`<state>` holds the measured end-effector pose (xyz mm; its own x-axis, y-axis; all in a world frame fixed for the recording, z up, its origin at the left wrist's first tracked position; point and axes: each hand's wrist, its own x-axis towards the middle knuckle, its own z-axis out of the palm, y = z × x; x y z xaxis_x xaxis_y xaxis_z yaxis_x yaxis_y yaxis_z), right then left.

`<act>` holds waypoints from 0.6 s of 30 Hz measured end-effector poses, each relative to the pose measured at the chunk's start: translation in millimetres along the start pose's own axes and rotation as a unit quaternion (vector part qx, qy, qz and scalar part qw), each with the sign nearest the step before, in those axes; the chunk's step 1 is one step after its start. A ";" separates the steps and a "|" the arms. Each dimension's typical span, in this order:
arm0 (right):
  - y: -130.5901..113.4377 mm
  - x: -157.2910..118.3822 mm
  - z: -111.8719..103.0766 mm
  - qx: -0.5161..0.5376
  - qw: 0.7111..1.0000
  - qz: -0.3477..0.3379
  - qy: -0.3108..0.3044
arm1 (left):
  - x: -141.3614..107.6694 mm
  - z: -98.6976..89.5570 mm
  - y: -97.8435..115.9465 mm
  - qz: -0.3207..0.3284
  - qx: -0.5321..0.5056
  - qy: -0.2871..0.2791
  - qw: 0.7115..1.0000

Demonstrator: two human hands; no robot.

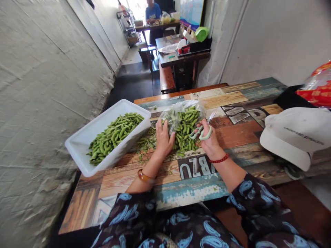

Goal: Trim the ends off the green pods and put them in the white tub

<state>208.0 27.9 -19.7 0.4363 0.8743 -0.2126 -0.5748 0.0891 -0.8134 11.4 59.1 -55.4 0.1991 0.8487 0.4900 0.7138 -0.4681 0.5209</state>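
Observation:
A clear plastic bag (168, 115) lies on the table, spilling green edamame pods (184, 132) toward me. My left hand (164, 139) rests against the bag's left side, fingers stretched forward and thumb apart. In my right hand (210, 139) is a pair of scissors (205, 133) with pale green handles, its blades pointing away from me. That hand is beside the right edge of the pod pile. To the left stands a white plastic tub (74, 141) holding many pods. Small green trimmings (144, 143) are scattered between the tub and my left hand.
A white cap (292, 127) sits at the table's right, near a red packet (318, 86). The wood-patterned table (116, 186) stands close to a wall on the left. Farther back are another table (168, 62), a bench (167, 79) and a person in blue (153, 12).

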 end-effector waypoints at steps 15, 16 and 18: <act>-18.7 -3.7 -3.7 -0.025 0.999 -0.040 -0.018 | -1.1 -86.2 7.2 -0.067 -0.149 0.022 0.986; -22.0 -5.2 -3.0 -0.021 0.999 -0.046 -0.011 | -17.9 -97.5 12.9 -0.076 -0.131 0.017 0.988; -28.7 -8.4 -1.4 -0.004 0.999 -0.048 -0.011 | -55.0 -114.3 23.6 -0.062 -0.085 -0.025 0.994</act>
<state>221.7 17.3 4.6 0.4731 0.8726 -0.1211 -0.5252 0.1690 -0.8340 -59.3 -26.8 9.8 0.1529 0.9117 0.3813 0.6113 -0.3904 0.6884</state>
